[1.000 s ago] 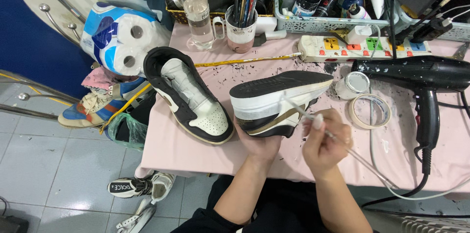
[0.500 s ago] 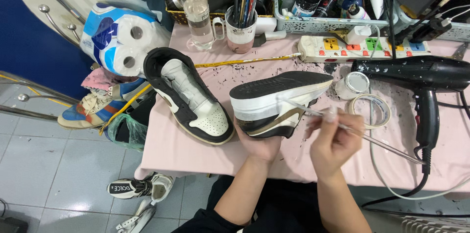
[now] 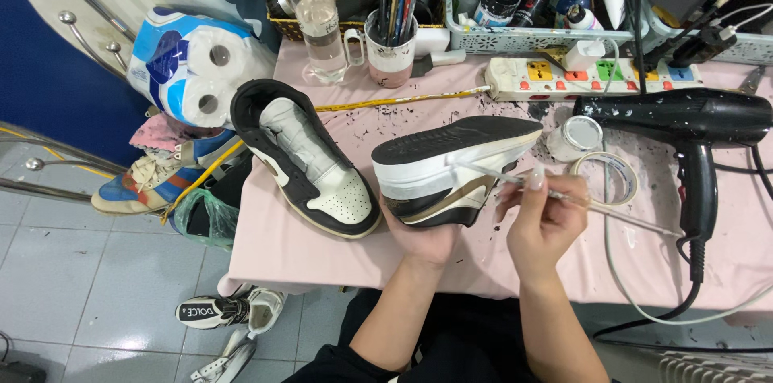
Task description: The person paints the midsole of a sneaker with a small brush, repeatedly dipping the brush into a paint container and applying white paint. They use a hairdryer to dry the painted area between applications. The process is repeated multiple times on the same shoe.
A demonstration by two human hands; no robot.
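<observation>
We grip sneaker (image 3: 451, 169) from beneath with left hand (image 3: 423, 234), sole turned up, above pink table (image 3: 282, 246). Right hand (image 3: 541, 222) closed on thin brush (image 3: 564, 196), tip touching white midsole. Second sneaker (image 3: 310, 159) lies upright just left of it. Black hair dryer (image 3: 684, 121), tape roll (image 3: 608, 178), small jar (image 3: 576, 137) to right. Power strip (image 3: 588, 77), cup of brushes (image 3: 390, 45), water bottle (image 3: 316, 16) behind.

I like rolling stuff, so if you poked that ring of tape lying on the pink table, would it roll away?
Probably not. The tape roll lies flat on the pink cloth, so a poke would likely just slide it. It looks thin and hollow, so probably light. Stood on edge it might roll, perhaps toward the black hair dryer.
</observation>
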